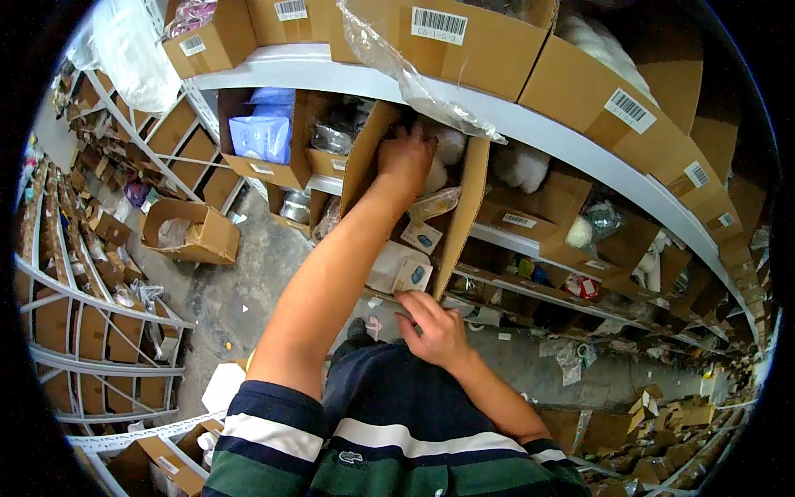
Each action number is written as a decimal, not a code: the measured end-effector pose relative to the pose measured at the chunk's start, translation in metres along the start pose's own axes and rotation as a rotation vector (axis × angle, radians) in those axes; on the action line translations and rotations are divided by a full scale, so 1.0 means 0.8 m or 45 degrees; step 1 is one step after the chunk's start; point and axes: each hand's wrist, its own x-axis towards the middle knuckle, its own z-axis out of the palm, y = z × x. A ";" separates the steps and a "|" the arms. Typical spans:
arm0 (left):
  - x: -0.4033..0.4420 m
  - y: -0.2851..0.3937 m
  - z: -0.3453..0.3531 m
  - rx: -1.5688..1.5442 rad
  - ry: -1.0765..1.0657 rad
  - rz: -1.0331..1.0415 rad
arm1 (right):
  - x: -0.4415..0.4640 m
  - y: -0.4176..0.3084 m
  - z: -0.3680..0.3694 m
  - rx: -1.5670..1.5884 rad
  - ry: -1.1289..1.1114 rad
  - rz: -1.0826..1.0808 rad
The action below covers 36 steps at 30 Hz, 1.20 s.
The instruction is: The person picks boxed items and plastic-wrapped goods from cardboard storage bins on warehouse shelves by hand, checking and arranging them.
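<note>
My left hand (407, 157) reaches deep into an open cardboard box (464, 219) pulled partway out of the shelf. Shadow hides its fingertips, so what they touch cannot be made out. Inside the box, near its front, lie a small white carton with a blue picture (411, 276) and a similar small carton (422, 238), with clear plastic wrap (437, 203) beyond them. White fluffy items (450, 147) sit beside my left hand. My right hand (439, 331) is at the front edge of the box, its fingertips by the nearer carton and its thumb apart from the fingers.
A white shelf beam (281, 68) crosses above, bearing barcode-labelled boxes (439, 29). A plastic strip (406, 79) hangs over it. Left of the box is a bin with blue packets (261, 137). A cardboard box (190, 232) stands on the concrete floor, with more racks beyond.
</note>
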 end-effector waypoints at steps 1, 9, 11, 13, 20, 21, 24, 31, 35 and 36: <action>0.003 0.000 0.002 -0.048 -0.056 -0.041 | 0.001 0.000 -0.001 -0.002 0.003 0.000; 0.031 0.004 0.033 0.000 -0.281 -0.075 | 0.001 -0.002 -0.005 -0.028 -0.030 -0.002; 0.040 0.005 0.059 0.017 -0.216 -0.076 | 0.001 -0.001 -0.003 -0.034 -0.022 -0.019; 0.055 0.001 0.072 0.139 -0.358 0.001 | -0.001 0.000 -0.002 -0.042 -0.018 -0.037; 0.087 -0.002 0.031 0.081 0.078 -0.002 | -0.002 -0.001 -0.003 -0.038 -0.061 0.044; 0.098 -0.002 0.016 -0.055 0.144 0.036 | -0.003 -0.002 -0.003 -0.039 -0.044 0.035; 0.126 -0.004 -0.004 -0.279 0.283 0.105 | -0.006 -0.003 -0.001 -0.075 -0.044 0.048; 0.145 -0.012 -0.010 -0.367 0.269 0.101 | -0.009 0.001 -0.002 -0.133 0.003 0.024; 0.148 -0.009 -0.014 -0.391 0.258 0.098 | -0.008 0.002 0.000 -0.127 -0.040 0.023; 0.147 -0.008 -0.014 -0.400 0.256 0.096 | -0.008 0.004 -0.002 -0.130 -0.032 -0.001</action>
